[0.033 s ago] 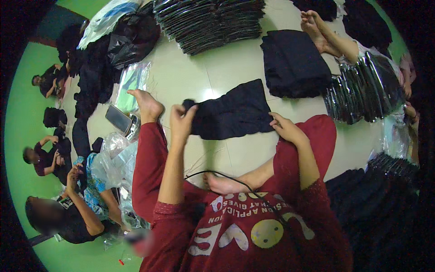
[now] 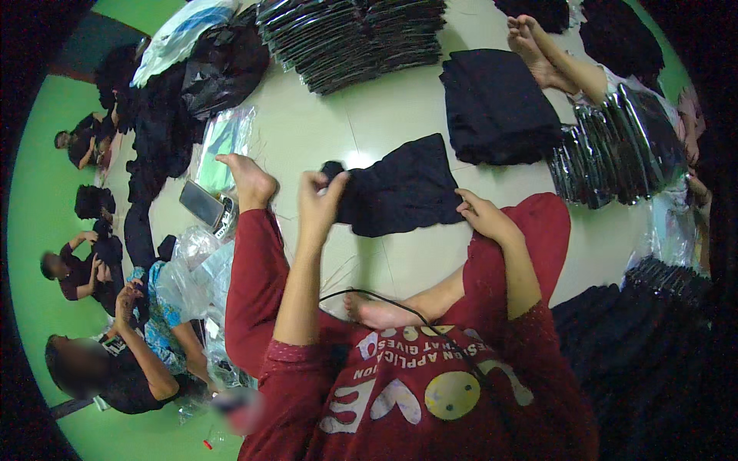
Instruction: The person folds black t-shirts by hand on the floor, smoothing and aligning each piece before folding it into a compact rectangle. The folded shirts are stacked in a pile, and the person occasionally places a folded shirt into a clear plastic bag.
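A dark cloth garment (image 2: pixel 400 188), black or navy, stretches between my hands above the tiled floor, its far right corner raised to a point. My left hand (image 2: pixel 317 198) is closed on its left end, thumb and fingers pinched, with a bunched bit of cloth sticking up beyond them. My right hand (image 2: pixel 484 215) pinches the right edge near my right knee. What kind of garment it is does not show. Beyond my right hand lies a neat pile of folded dark garments (image 2: pixel 500 107).
Shiny plastic-wrapped packs are stacked at the far side (image 2: pixel 354 42) and on the right (image 2: pixel 615 150). A phone (image 2: pixel 201 201) lies left, near clear plastic bags (image 2: pixel 196 246). Dark cloth (image 2: pixel 638 361) is heaped at my right. Several people sit along the left; another person's feet (image 2: pixel 534 58) are far right.
My left hand has moved a little to the right, carrying the garment's left end closer to the right one. My right hand stays in place.
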Demonstrator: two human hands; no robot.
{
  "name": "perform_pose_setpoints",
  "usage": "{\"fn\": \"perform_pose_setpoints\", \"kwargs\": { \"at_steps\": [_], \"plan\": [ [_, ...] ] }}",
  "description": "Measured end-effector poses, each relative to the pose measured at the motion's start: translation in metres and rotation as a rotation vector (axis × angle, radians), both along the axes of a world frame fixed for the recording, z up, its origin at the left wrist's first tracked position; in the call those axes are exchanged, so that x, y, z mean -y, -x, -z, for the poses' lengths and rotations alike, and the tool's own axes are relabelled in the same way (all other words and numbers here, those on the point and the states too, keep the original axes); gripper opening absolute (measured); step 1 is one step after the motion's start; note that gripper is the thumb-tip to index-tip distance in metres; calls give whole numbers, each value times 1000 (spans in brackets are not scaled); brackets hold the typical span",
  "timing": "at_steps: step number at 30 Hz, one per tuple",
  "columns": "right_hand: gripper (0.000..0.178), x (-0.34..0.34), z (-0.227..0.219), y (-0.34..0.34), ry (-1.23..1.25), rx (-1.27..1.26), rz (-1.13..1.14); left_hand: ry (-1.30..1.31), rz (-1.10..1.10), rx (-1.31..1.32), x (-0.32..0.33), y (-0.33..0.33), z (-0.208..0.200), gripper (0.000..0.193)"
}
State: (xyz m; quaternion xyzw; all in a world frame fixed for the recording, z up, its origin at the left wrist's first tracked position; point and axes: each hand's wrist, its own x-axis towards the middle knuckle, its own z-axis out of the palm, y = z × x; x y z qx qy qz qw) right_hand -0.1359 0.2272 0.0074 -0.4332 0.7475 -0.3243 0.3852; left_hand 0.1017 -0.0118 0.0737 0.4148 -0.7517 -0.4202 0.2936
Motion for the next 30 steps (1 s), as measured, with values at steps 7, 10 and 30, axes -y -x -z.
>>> {"fn": "perform_pose_setpoints", "kwargs": {
  "at_steps": [7,10,30],
  "plan": [
    [49,-10,-8,11,73,39,111,-409,-50,-114,-58,99,8,32],
    [51,-11,-8,11,67,-33,104,146,-8,193,-86,121,48,35],
    [48,0,3,3,8,-88,34,128,-309,375,-56,-2,95,54]
  ]
}}
